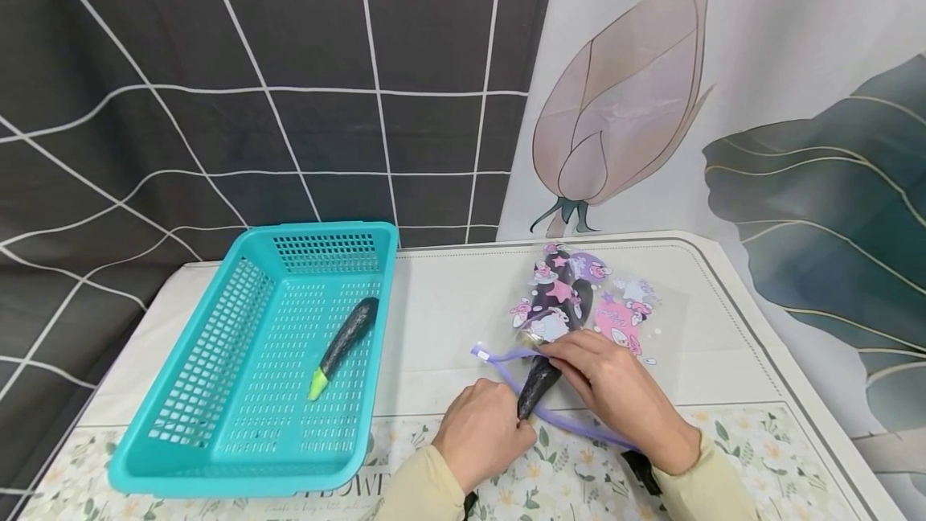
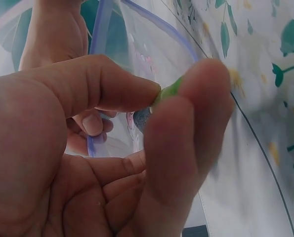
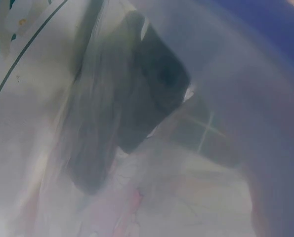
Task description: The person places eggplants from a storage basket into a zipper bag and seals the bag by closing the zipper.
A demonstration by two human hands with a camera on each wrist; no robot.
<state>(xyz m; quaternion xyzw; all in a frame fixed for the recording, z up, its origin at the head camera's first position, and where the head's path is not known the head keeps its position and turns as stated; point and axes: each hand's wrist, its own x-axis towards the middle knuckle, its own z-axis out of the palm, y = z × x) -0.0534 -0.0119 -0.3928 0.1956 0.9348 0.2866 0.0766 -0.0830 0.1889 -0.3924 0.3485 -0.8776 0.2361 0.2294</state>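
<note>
My left hand (image 1: 483,434) pinches the green stem end (image 2: 170,90) of a dark eggplant (image 1: 539,380) between thumb and fingertips. That eggplant points away from me through the mouth of a clear zip bag (image 1: 669,336) printed with pink and purple cartoons. At the bag's purple zip edge (image 1: 571,424), my right hand (image 1: 625,392) grips the rim with thumb and fingers and keeps the mouth spread. More dark eggplants (image 1: 579,296) lie inside the bag, partly covered by the prints. Through hazy plastic, the right wrist view has only blurred dark shapes (image 3: 156,79).
Left of the hands stands a turquoise plastic basket (image 1: 387,320) with one eggplant (image 1: 347,344) lying in it. A floral cloth (image 1: 760,457) covers the table's near part. Behind the table (image 1: 448,304) hang a dark grid curtain (image 1: 434,135) and a flower-print curtain (image 1: 629,103).
</note>
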